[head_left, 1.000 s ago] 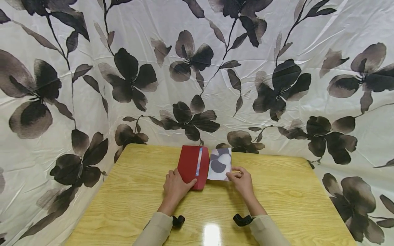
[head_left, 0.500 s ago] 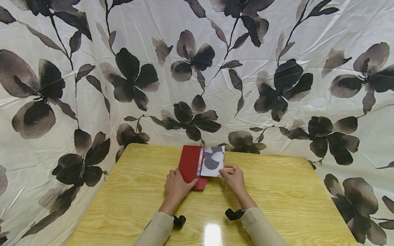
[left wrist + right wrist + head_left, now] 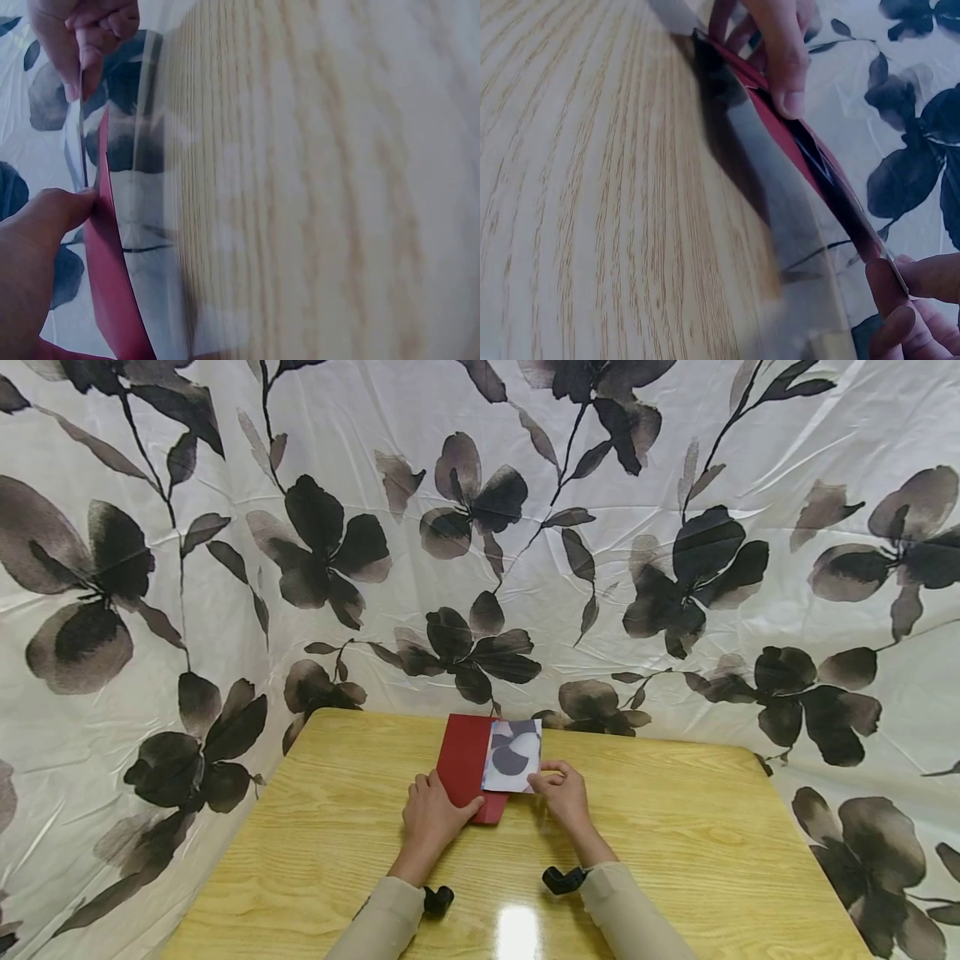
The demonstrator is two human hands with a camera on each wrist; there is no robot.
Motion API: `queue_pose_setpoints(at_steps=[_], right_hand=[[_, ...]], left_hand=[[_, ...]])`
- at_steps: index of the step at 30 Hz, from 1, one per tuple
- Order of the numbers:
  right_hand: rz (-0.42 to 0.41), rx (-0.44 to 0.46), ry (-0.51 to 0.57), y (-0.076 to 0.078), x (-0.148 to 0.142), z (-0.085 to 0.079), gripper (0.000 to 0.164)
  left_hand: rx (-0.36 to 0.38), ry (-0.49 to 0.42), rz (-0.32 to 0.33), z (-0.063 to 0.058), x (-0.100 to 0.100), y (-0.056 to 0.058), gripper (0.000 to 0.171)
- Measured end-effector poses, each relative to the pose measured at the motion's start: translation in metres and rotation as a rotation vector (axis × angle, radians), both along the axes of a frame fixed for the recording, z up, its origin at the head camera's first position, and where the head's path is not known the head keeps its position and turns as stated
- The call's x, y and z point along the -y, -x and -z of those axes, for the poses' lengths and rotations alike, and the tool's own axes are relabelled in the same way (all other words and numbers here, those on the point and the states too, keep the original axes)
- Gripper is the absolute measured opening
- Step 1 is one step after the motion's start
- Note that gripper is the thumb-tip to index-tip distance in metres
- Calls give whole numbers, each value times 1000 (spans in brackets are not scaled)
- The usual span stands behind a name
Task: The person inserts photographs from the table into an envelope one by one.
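Note:
A red envelope, raised off the table as the wrist views show, is held in my left hand by its lower left part. The left thumb lies on its front face. My right hand pinches a small card with a grey and white print at its lower right corner. In the head view the card overlaps the envelope's right side and covers the pale strip there. Seen edge-on in the right wrist view, the envelope gapes along its side. Whether the card's edge is inside it, I cannot tell.
Beneath the hands is a wood-grain table with a bright light reflection near its front. Behind it hangs a white cloth printed with dark flowers. A black wrist device sits at each sleeve cuff.
The right hand has carried the card leftward, from beside the envelope to over its right side, hiding the flap and pale strip. The left hand and envelope stay nearly in place.

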State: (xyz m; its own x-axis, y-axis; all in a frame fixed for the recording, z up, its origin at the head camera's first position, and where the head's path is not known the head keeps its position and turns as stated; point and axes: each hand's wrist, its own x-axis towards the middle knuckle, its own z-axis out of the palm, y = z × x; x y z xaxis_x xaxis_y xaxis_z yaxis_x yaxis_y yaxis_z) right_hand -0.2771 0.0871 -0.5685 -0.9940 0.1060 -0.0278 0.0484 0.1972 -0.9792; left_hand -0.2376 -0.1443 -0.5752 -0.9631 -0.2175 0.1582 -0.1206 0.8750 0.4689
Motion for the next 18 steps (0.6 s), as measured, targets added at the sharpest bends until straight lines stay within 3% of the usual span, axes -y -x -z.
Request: queue_pose_setpoints(at_steps=[7, 18], right_hand=[[-11, 13, 3, 2, 5, 1, 26], [-12, -45, -81, 2, 5, 2, 25]], left_hand=[[0, 2, -3, 1, 0, -1, 104], [12, -7, -4, -1, -1, -1, 103]])
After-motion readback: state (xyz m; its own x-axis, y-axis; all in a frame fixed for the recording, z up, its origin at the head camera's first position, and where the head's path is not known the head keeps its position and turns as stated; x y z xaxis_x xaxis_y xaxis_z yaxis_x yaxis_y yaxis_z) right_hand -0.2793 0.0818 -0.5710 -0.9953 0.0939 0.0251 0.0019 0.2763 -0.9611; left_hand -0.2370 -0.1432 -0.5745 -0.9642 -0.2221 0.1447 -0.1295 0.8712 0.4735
